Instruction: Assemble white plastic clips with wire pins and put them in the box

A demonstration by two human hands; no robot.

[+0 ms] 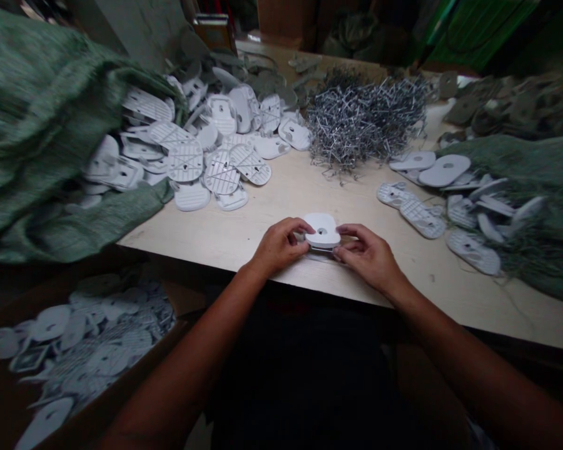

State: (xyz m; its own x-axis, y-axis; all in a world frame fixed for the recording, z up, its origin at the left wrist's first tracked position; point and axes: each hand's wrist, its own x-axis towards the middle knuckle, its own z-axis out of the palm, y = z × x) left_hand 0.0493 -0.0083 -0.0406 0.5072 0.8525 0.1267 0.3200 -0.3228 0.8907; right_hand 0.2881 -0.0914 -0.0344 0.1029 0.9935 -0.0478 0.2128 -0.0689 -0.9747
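Note:
Near the table's front edge, my left hand (284, 244) and my right hand (366, 253) grip a white rounded plastic plate (321, 226) from its two sides. A small dark hole shows in its upper face. Beneath it, a thin metal wire or a second layer shows along the front edge; I cannot make out which. Fingers and thumbs of both hands are closed on the sides of the plate, hiding its ends. Beyond it lies a heap of bent metal wire pieces (363, 119).
Loose white plastic plates (185, 161) spill from a green woven sack (51, 125) on the left. More white plates (445, 170) lie by another green sack (535, 187) on the right. Below left, a cardboard box (182, 300) holds similar white pieces.

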